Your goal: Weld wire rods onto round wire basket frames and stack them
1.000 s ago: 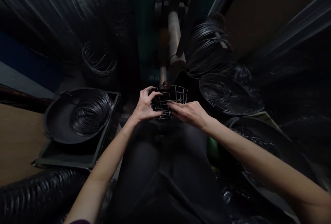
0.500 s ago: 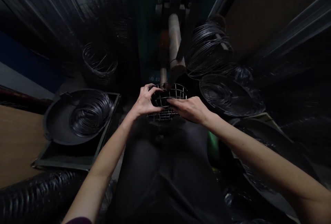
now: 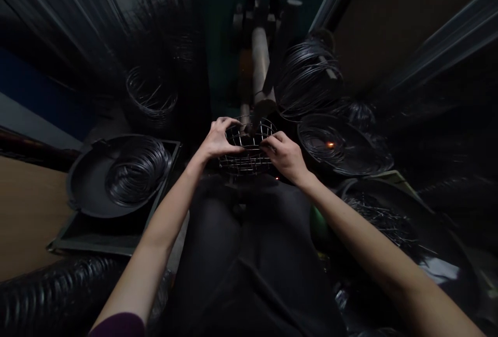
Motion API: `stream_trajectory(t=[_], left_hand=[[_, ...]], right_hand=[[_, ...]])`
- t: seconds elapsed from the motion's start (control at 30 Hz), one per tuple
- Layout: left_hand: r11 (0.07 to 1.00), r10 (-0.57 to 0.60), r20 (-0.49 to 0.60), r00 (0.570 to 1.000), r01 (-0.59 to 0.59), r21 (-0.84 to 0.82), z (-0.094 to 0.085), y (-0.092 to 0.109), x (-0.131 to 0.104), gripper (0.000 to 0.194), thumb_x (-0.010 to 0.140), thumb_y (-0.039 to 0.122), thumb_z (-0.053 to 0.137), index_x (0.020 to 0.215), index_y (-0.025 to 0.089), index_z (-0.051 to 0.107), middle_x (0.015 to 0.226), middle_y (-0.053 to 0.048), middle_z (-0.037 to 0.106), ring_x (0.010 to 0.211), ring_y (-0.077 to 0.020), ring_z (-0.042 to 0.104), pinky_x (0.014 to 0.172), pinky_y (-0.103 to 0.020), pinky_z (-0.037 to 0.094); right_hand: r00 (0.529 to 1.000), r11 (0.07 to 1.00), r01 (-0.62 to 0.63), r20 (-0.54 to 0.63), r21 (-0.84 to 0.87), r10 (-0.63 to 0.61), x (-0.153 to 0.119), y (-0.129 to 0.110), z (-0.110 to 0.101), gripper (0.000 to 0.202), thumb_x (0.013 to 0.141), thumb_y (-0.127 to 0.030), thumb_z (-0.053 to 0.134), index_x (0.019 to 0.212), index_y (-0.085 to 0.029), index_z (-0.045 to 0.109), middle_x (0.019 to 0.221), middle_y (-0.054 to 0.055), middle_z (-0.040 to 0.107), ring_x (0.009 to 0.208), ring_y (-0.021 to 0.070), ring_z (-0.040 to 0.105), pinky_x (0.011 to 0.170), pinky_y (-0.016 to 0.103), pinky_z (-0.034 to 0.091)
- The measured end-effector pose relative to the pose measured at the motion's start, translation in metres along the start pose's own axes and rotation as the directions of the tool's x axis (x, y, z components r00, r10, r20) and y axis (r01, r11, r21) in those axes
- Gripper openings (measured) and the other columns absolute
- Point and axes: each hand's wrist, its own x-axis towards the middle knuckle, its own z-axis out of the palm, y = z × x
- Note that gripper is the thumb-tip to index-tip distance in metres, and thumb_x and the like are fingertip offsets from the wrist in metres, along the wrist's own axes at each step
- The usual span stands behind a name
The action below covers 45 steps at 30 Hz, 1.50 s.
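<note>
A round wire basket (image 3: pixel 249 163) of thin metal rods sits in front of my lap, under the electrode arms of a machine (image 3: pixel 261 62). My left hand (image 3: pixel 220 139) grips its left side, thumb and fingers curved around the rim wires. On the right side, my right hand (image 3: pixel 283 154) is closed in a pinch at the basket's rim; its fingertips are at the wires near the lower electrode. The exact wire between them is too dark to make out.
At left, a black pan (image 3: pixel 91 181) holds a wire coil (image 3: pixel 138 171). On the right are a hanging wire bundle (image 3: pixel 307 80), a pan of wire rings (image 3: pixel 350 163) and a pan with short wire pieces (image 3: pixel 377 217). Small orange sparks glow near the right pans.
My right hand has drawn back slightly and its fingers have curled into a pinch. The basket has shifted and tilted a little. Orange sparks have appeared at the right.
</note>
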Motion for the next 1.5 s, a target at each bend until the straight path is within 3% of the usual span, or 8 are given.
stream_trajectory(t=[0.57, 0.7, 0.8, 0.87, 1.0, 1.07, 1.33, 1.5], left_hand=[[0.999, -0.024, -0.015, 1.000, 0.024, -0.029, -0.009, -0.021, 0.037, 0.066, 0.055, 0.032, 0.085, 0.115, 0.022, 0.062, 0.117, -0.006, 0.057, 0.115, -0.0289, 0.053, 0.105, -0.047, 0.042], [0.995, 0.021, 0.006, 1.000, -0.020, -0.093, -0.012, -0.016, 0.035, 0.075, 0.054, 0.050, 0.086, 0.117, 0.018, 0.060, 0.120, -0.008, 0.061, 0.117, -0.0291, 0.055, 0.106, -0.049, 0.044], [0.989, -0.009, 0.001, 1.000, 0.009, -0.146, -0.014, -0.026, 0.030, 0.121, 0.037, 0.073, 0.084, 0.138, 0.021, 0.044, 0.144, -0.009, 0.047, 0.132, -0.0335, 0.045, 0.114, -0.059, 0.034], [0.984, -0.077, 0.022, 0.997, 0.080, -0.160, -0.010, -0.044, 0.026, 0.150, 0.018, 0.074, 0.085, 0.148, 0.037, 0.022, 0.159, -0.001, 0.027, 0.144, -0.0340, 0.032, 0.117, -0.060, 0.031], [0.924, -0.261, 0.094, 0.961, 0.277, -0.266, 0.011, -0.072, 0.003, 0.151, 0.024, 0.057, 0.088, 0.149, 0.041, 0.006, 0.158, -0.002, 0.030, 0.146, -0.0287, 0.033, 0.118, -0.055, 0.033], [0.883, -0.326, 0.093, 0.941, 0.338, -0.326, 0.018, -0.076, -0.009, 0.145, 0.026, 0.043, 0.086, 0.148, 0.038, 0.007, 0.155, -0.006, 0.036, 0.143, -0.0301, 0.038, 0.115, -0.057, 0.036], [0.864, -0.273, -0.017, 0.962, 0.237, -0.443, 0.023, -0.098, -0.011, 0.119, 0.035, 0.026, 0.073, 0.138, 0.050, 0.019, 0.151, 0.006, 0.042, 0.141, -0.0279, 0.041, 0.107, -0.060, 0.044], [0.897, -0.222, 0.022, 0.975, 0.213, -0.387, 0.021, -0.078, -0.018, 0.103, 0.041, 0.036, 0.083, 0.114, 0.080, 0.026, 0.134, 0.038, 0.045, 0.144, -0.0219, 0.037, 0.114, -0.060, 0.036]], right_hand=[[0.983, 0.967, -0.152, -0.074, 0.205, 0.170, 0.040, 0.006, 0.019, 0.009, 0.084, -0.029, 0.067, 0.087, -0.020, 0.067, 0.086, 0.004, 0.061, 0.075, 0.0174, 0.057, 0.069, 0.030, 0.045], [0.974, 0.953, -0.176, -0.099, 0.248, 0.206, 0.017, 0.010, -0.001, 0.015, 0.086, -0.032, 0.065, 0.094, -0.020, 0.068, 0.088, 0.003, 0.065, 0.077, 0.0165, 0.059, 0.074, 0.029, 0.047], [0.947, 0.942, -0.257, -0.136, 0.216, 0.290, -0.033, 0.058, -0.028, 0.025, 0.093, -0.039, 0.055, 0.105, -0.021, 0.067, 0.099, 0.002, 0.069, 0.088, 0.0165, 0.062, 0.084, 0.029, 0.048], [0.872, 0.879, -0.468, -0.114, 0.096, 0.477, -0.089, 0.108, -0.050, 0.029, 0.096, -0.038, 0.048, 0.110, -0.021, 0.066, 0.107, 0.003, 0.069, 0.097, 0.0168, 0.062, 0.090, 0.029, 0.047], [0.455, 0.431, -0.853, -0.016, -0.296, 0.890, -0.212, 0.197, -0.083, 0.032, 0.096, -0.025, 0.043, 0.119, -0.016, 0.063, 0.124, 0.009, 0.066, 0.113, 0.0184, 0.060, 0.101, 0.029, 0.043], [0.347, 0.333, -0.870, 0.028, -0.364, 0.937, -0.254, 0.225, -0.077, 0.029, 0.092, -0.021, 0.048, 0.115, -0.013, 0.065, 0.120, 0.013, 0.067, 0.111, 0.0218, 0.061, 0.100, 0.033, 0.044], [0.300, 0.373, -0.818, 0.228, -0.437, 0.926, -0.308, 0.255, -0.030, 0.024, 0.090, -0.026, 0.062, 0.110, -0.015, 0.063, 0.120, 0.008, 0.063, 0.113, 0.0209, 0.057, 0.101, 0.043, 0.044], [0.320, 0.366, -0.830, 0.177, -0.421, 0.931, -0.310, 0.261, -0.036, 0.027, 0.094, -0.020, 0.050, 0.117, -0.009, 0.059, 0.119, 0.016, 0.063, 0.108, 0.0194, 0.057, 0.100, 0.033, 0.041]])
